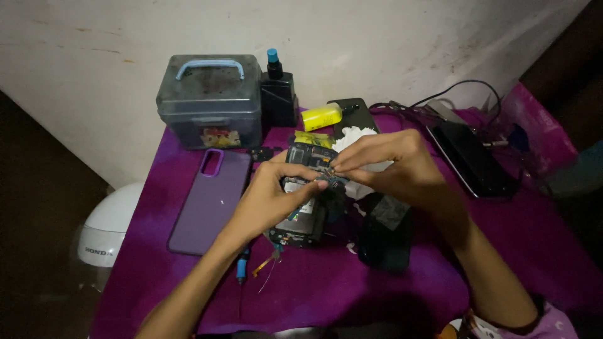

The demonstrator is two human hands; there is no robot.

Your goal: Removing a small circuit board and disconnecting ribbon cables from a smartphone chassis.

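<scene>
Your right hand [392, 160] pinches a small part at the circuit board [312, 157]; your left hand [273, 198] grips the opened phone [300, 220] under it, above the purple cloth [326, 282]. A slip could tear the thin connector. Dim room; purple case [210, 201] and grey box [210, 100] sit left

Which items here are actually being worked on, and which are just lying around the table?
In hand:
- opened phone, back off, held by left hand
- small part at its top edge, pinched by right hand

Lying about:
- purple phone case
- grey box with blue handle
- black bottle
- yellow roll
- black phone
- white cloth
</scene>
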